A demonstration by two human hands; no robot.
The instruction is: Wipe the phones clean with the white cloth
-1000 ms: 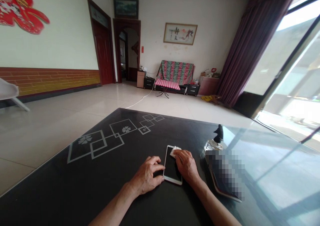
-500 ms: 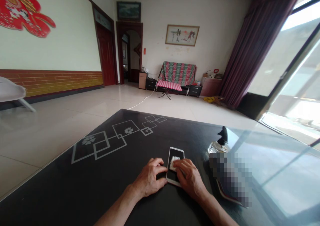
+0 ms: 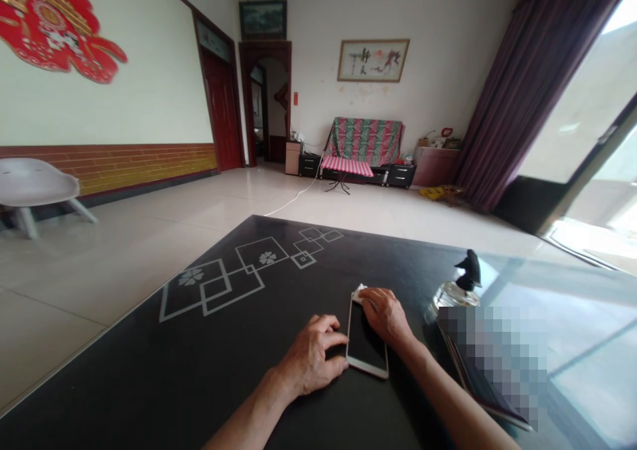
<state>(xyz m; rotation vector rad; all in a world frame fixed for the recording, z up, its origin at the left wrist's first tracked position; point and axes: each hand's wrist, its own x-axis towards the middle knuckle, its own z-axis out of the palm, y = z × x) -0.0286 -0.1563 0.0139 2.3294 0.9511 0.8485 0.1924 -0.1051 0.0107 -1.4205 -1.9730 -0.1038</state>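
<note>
A white-edged smartphone [image 3: 367, 345] lies screen up on the black glass table [image 3: 209, 364]. My left hand [image 3: 314, 360] rests beside its left edge, fingers curled against the phone and pinning it down. My right hand [image 3: 385, 314] presses a small white cloth [image 3: 359, 294] onto the phone's far end, fingers closed over the cloth.
A clear spray bottle [image 3: 460, 287] with a black nozzle stands to the right, next to a blurred flat object [image 3: 490, 364]. A white chair [image 3: 34, 188] stands at the left wall. A covered sofa [image 3: 363, 148] and a white cable [image 3: 293, 198] are across the tiled floor.
My right hand slid the white cloth from the phone's far end down to mid-screen, then back up to the far end. My left hand stayed at the phone's left edge.
</note>
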